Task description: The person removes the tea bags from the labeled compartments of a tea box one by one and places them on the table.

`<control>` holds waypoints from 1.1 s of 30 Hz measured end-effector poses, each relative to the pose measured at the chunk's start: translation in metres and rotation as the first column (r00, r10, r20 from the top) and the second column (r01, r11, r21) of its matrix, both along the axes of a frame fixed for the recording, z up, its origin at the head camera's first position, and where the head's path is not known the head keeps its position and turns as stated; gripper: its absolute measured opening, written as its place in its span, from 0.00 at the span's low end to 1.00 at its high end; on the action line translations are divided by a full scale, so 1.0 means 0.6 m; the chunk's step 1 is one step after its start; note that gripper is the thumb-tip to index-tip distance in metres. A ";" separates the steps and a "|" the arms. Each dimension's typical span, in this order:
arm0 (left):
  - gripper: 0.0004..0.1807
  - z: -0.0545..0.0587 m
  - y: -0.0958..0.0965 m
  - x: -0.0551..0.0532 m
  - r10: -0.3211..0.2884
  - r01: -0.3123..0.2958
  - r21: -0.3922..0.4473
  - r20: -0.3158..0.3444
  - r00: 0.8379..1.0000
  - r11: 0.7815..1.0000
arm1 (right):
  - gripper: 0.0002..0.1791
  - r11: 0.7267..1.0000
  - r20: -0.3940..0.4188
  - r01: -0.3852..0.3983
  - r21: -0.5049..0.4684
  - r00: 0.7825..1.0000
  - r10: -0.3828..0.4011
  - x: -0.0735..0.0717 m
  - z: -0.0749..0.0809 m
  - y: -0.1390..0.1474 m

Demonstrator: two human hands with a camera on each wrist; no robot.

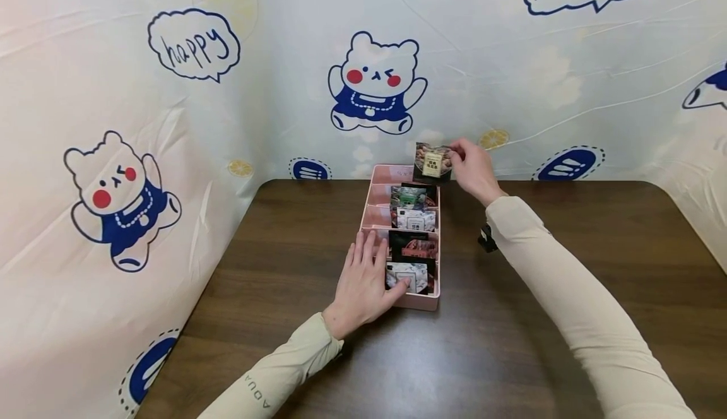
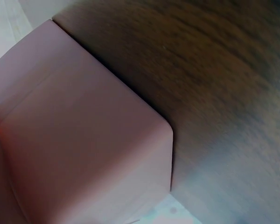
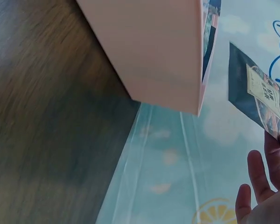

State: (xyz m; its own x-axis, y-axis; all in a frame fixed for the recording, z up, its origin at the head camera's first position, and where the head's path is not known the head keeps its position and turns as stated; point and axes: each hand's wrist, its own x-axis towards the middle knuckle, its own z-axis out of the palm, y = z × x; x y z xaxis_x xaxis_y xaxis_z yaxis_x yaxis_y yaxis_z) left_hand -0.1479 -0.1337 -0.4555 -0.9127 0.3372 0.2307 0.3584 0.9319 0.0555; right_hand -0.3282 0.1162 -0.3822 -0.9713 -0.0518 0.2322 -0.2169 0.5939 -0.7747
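Note:
A long pink divided box stands on the table, with several small sachets in its compartments. My left hand rests on the box's near left side, fingers stretched out over the rim and thumb over a white patterned sachet. At the far end, my right hand pinches a dark sachet with a cream label by its right edge. That sachet is held upright over the farthest compartment; in the right wrist view it shows apart from the box wall. The left wrist view shows mostly the box's outer wall.
In the middle compartments stand a green sachet, another white sachet and a black-and-red sachet. The brown wooden table ends just behind the box at a printed curtain. A small black object shows beside the right cuff.

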 end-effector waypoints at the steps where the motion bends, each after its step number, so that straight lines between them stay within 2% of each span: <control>1: 0.49 0.000 0.000 0.000 0.002 -0.002 0.001 0.002 1.000 1.000 | 0.17 1.000 0.007 0.000 -0.006 1.000 0.000 0.001 -0.001 0.003; 8: 0.48 -0.001 -0.006 0.002 0.009 -0.008 0.023 -0.011 1.000 1.000 | 0.18 0.999 0.028 0.014 -0.035 1.000 -0.013 0.007 -0.012 0.033; 21: 0.49 0.002 0.001 -0.001 -0.005 0.004 0.032 0.030 1.000 0.999 | 0.19 0.993 0.037 0.117 0.003 0.992 -0.117 0.016 -0.041 0.092; 28: 0.48 0.002 0.002 -0.001 -0.005 0.005 0.029 0.007 1.000 1.000 | 0.19 0.994 0.044 0.099 0.047 0.994 -0.102 0.011 -0.062 0.101; 33: 0.48 0.001 0.002 -0.001 -0.012 0.013 0.030 -0.029 1.000 0.999 | 0.20 0.992 0.115 0.064 0.111 0.990 -0.077 0.014 -0.080 0.101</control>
